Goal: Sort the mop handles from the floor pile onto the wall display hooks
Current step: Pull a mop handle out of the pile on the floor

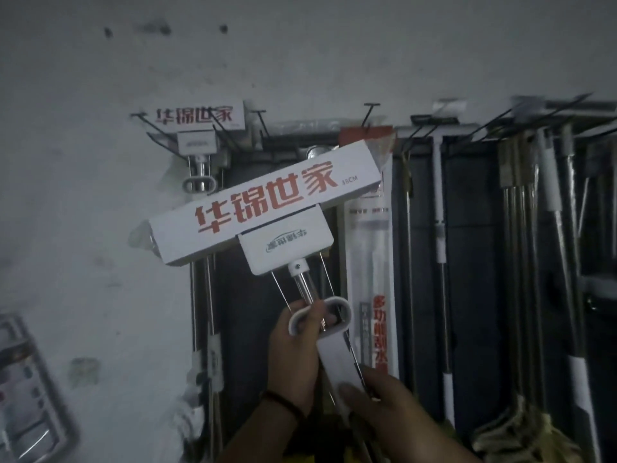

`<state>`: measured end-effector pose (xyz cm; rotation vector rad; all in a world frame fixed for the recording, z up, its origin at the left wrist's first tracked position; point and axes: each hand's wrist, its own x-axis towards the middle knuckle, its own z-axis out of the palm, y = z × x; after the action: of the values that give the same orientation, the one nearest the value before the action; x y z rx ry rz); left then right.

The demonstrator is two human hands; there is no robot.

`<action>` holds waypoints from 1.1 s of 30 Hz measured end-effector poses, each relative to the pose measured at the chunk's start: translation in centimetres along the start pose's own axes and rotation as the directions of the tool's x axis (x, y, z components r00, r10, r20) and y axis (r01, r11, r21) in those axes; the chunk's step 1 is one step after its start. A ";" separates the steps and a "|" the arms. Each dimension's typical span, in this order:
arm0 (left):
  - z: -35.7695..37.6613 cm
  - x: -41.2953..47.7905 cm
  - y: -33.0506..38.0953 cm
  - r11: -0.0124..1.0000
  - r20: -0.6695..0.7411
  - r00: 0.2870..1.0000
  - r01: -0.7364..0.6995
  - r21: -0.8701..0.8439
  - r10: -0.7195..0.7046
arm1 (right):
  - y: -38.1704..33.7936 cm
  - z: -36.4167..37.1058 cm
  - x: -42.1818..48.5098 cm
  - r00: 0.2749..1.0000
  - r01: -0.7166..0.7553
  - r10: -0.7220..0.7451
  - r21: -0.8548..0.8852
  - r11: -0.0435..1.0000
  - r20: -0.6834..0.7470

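I hold a sponge mop (263, 203) tilted in front of the wall, its head in a white sleeve with red characters. My left hand (293, 349) grips the mop's white loop lever and metal shaft just below the head. My right hand (397, 416) grips the white part of the handle lower down. A second mop of the same kind (200, 123) hangs on the black wire hooks (257, 123) at the upper left. More empty hooks (369, 113) stick out of the wall above the mop head.
A long white packaged mop (369, 262) hangs right behind the held mop. Several metal and white mop handles (534, 245) hang on hooks to the right, with string mop heads (521, 432) at the bottom right. A framed object (30, 396) leans low at the left.
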<state>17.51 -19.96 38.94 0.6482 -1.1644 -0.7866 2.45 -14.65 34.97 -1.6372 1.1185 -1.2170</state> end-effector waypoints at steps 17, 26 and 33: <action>2.6 15.4 10.4 0.964 0.254 0.937 -0.261 0.046 0.242 | -10.4 3.2 10.3 0.937 0.274 -0.241 0.106 0.956 -0.254; 5.4 24.7 14.4 0.971 0.312 0.938 -0.199 0.129 0.151 | -16.0 1.7 17.5 0.909 0.352 -0.307 0.122 0.928 -0.282; 7.6 29.8 13.8 0.975 0.262 0.957 -0.170 0.145 0.128 | -17.0 -0.1 22.6 0.917 0.353 -0.305 0.164 0.921 -0.258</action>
<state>18.81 -36.72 68.19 0.6002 -1.5055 -0.6596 8.92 -31.09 57.00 -1.5956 0.8297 -1.7182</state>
